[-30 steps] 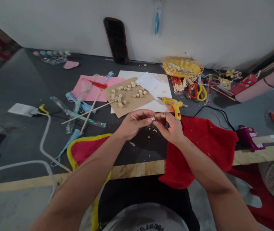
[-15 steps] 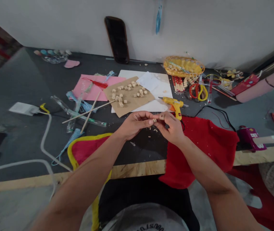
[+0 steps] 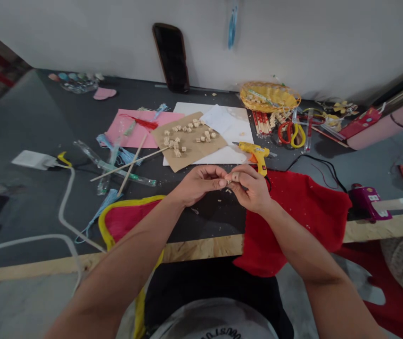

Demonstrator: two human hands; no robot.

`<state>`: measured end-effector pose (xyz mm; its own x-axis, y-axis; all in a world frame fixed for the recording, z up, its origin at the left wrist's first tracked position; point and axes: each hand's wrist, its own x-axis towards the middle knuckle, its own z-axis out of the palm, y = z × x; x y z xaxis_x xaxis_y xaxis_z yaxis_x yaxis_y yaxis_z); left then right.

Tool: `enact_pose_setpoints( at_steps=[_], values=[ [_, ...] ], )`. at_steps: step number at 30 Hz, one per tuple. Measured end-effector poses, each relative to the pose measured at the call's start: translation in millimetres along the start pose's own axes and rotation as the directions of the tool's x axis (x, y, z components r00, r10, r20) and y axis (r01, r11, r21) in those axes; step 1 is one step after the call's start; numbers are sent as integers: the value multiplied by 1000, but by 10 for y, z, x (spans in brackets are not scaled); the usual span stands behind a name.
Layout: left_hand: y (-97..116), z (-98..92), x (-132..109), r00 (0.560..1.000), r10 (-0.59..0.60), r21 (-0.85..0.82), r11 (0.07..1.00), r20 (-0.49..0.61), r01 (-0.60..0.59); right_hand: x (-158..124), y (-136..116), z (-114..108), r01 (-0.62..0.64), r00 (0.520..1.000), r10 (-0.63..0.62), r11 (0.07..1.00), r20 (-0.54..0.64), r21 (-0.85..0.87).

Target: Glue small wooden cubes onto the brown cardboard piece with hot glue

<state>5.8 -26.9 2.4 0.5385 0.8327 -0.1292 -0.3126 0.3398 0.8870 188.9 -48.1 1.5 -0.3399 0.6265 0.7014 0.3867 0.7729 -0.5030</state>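
My left hand and my right hand meet above the dark table, fingertips pinched together. Between them is a small pale wooden piece, mostly covered by the fingers. It resembles the little notched wooden pieces grouped on the brown card just beyond. A thin stick runs from that cluster toward the left. The yellow glue gun lies right behind my right hand. Tiny pale scraps are scattered on the table below my hands.
A red cloth hangs over the front edge at right. Scissors and a wicker basket stand at the back right. A phone leans on the wall. Blue tassels and a white cable lie left.
My fingers have shifted slightly around the small wooden piece, and the right fingertips now cover more of it. Everything on the table stays where it was.
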Motion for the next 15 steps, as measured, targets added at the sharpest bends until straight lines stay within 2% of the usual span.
enact_pose_setpoints(
  at_steps=[8,15],
  values=[
    [8,2,7,1000,21,9,1000,-10,-21,8,-33,16,-66,998,65,997,23,39],
    [11,-7,9,1000,11,17,1000,-9,-11,-10,-19,24,-76,997,76,997,12,5]
  ],
)
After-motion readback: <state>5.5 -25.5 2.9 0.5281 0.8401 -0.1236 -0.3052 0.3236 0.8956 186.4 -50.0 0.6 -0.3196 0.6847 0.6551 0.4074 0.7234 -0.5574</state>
